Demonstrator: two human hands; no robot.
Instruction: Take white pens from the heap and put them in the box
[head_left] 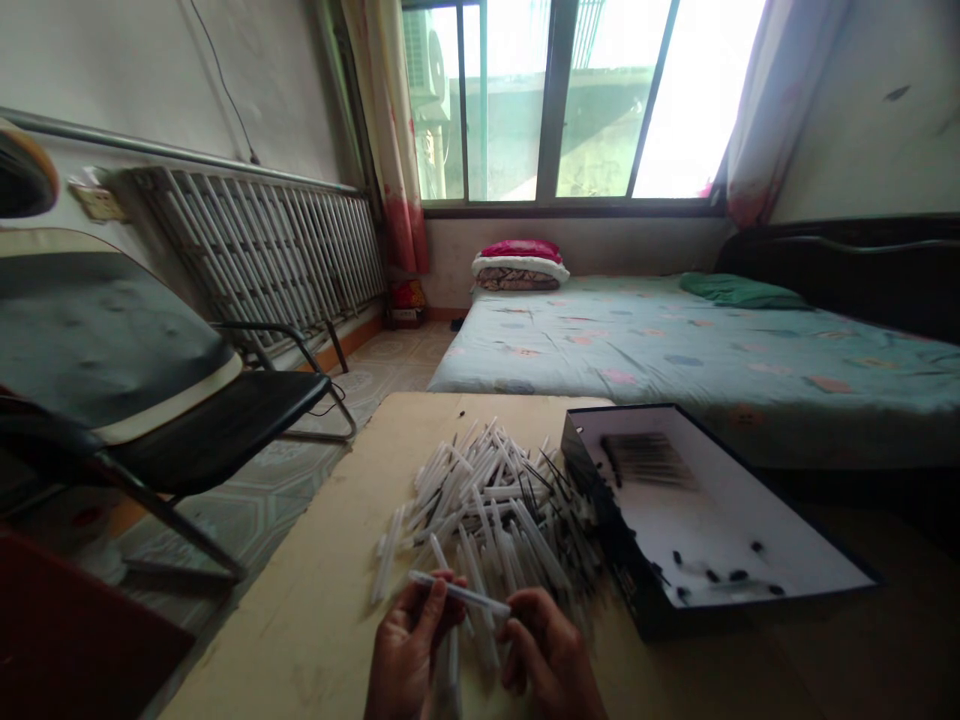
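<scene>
A whitish, see-through pen barrel [469, 596] is held level above the near side of the table. My left hand [411, 640] is closed round its left part, thumb on top. At the other end, my right hand [551, 648] pinches the barrel's tip; whether a small part sits between those fingers I cannot tell. Just beyond both hands lies a loose pile of similar pale barrels [480, 490]. Thin black pen refills [566, 500] are heaped on the pile's right side, beside the box.
A shallow dark-edged box [720, 520] with a white inside stands right of the pile, holding a row of dark sticks [649, 460] and several black caps [739, 576]. The pale table [300, 600] ends at left near a black chair [217, 420]. Behind is a bed [600, 340].
</scene>
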